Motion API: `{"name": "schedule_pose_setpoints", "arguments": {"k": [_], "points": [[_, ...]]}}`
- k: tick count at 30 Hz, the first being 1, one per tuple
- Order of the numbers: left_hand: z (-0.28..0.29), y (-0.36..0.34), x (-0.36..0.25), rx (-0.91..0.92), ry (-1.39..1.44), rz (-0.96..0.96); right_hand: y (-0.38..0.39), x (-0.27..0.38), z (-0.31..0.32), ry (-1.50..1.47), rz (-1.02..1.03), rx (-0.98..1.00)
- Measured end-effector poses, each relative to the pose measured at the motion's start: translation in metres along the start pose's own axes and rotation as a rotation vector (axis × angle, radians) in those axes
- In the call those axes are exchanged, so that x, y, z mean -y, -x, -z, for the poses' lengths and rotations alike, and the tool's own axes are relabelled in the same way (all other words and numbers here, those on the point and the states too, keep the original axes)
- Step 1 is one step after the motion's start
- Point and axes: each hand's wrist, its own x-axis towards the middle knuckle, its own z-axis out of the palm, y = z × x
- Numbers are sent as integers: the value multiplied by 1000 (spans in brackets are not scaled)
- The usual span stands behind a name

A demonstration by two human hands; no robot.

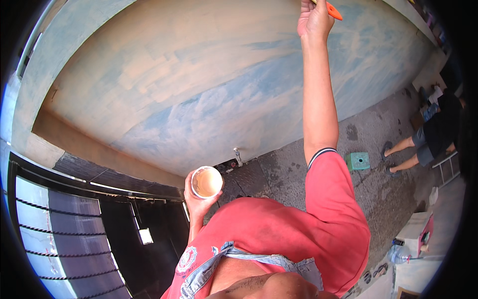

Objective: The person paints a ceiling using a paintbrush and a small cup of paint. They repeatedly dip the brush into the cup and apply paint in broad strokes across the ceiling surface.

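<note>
My right hand (314,24) is stretched high against the wall at the top edge of the head view. Its fingers are closed on a paintbrush with an orange handle (334,11); the bristle end lies outside the picture. Low at the left, my left hand (197,205) is wrapped round a pale cup (193,187) held upright. Cream-coloured paint (208,182) shows inside it. The wall (214,94) before me carries streaky patches of cream, peach and light blue.
A tap (238,155) sticks out low on the wall. On the grey paving (289,172) stands a turquoise block or stool (358,161). To the right are another person (430,134) in dark clothes and a ladder (448,169). A dark barred gate (59,231) stands at left.
</note>
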Motion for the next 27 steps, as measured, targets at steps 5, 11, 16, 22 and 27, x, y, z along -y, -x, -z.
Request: {"name": "schedule_pose_setpoints", "arguments": {"k": [5, 11, 16, 22, 27], "points": [[-2, 2, -3, 5, 15, 18, -26, 5, 17, 27, 13, -93], [-2, 4, -3, -6, -24, 30, -2, 36, 12, 58, 202, -181], [0, 5, 3, -23, -17, 22, 72, 43, -9, 156, 136, -106], [-1, 3, 3, 7, -2, 16, 112, 12, -45, 68, -55, 87], [0, 2, -1, 30, 7, 8, 101, -6, -77, 25, -22, 102]]}}
